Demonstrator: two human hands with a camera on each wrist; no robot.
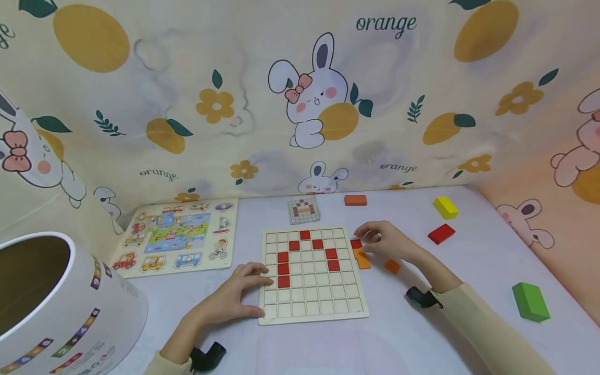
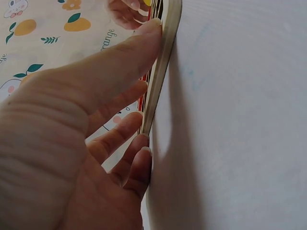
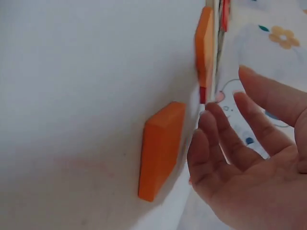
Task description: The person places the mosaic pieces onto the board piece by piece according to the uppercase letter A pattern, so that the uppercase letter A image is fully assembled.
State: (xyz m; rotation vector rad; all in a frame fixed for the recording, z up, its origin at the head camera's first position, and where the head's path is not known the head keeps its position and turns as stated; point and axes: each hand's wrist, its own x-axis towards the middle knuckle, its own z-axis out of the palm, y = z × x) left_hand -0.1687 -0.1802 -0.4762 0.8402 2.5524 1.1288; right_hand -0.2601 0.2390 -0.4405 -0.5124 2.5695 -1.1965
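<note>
A wooden grid board [image 1: 311, 297] lies flat, with several red square tiles [image 1: 283, 269] set in its cells in a broken arch. Along its left edge my left hand [image 1: 229, 291] rests, the thumb at the near corner and the fingers spread farther up. In the left wrist view the thumb and fingers touch the board's rim [image 2: 160, 72]. My right hand [image 1: 386, 240] hovers by the board's right edge, fingers loosely bent with nothing visible between them. A loose red tile [image 1: 356, 244] lies near its fingertips, beside an orange piece [image 1: 362, 259]. Another orange piece [image 1: 392, 266] sits under the wrist.
Behind the board are a small pattern card [image 1: 303, 210] and an orange block [image 1: 355, 200]. Yellow [image 1: 446, 207], red [image 1: 441, 234] and green [image 1: 530, 302] blocks stand to the right. A picture puzzle [image 1: 178, 237] and a white tub [image 1: 94, 312] occupy the left.
</note>
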